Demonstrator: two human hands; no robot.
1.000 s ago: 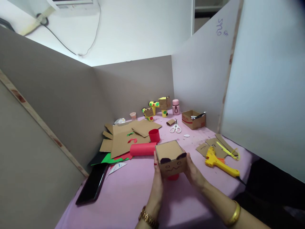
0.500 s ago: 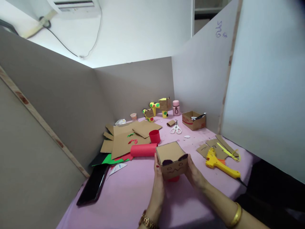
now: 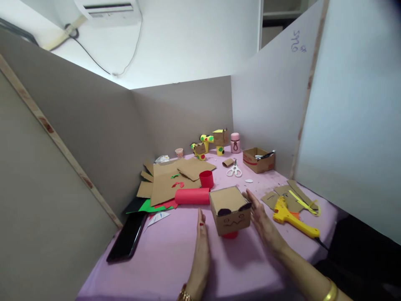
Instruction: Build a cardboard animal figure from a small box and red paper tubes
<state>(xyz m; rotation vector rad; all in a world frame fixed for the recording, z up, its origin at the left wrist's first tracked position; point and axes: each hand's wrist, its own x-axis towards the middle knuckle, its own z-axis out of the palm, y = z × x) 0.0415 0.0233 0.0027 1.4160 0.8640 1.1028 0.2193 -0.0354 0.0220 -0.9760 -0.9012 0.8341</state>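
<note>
A cardboard box head (image 3: 230, 211) with dark ears and a drawn face stands on a short red tube (image 3: 229, 235) on the pink table (image 3: 163, 259). My left hand (image 3: 202, 240) is flat and open just left of the box, a small gap away. On the other side, my right hand (image 3: 261, 215) is open with its fingers stretched out, close to the box but not gripping it.
A red paper roll (image 3: 192, 196) and red cup (image 3: 206, 179) lie behind the box, beside cardboard sheets (image 3: 171, 179). A yellow glue gun (image 3: 291, 215) lies right. A black phone (image 3: 127, 240) lies left. Scissors (image 3: 234, 169), a small carton (image 3: 258, 159) and cardboard figures (image 3: 213, 142) stand at the back. Partition walls enclose the table.
Both hands have let go of the cardboard box and drawn apart from its sides. The box now stands by itself on the red tube.
</note>
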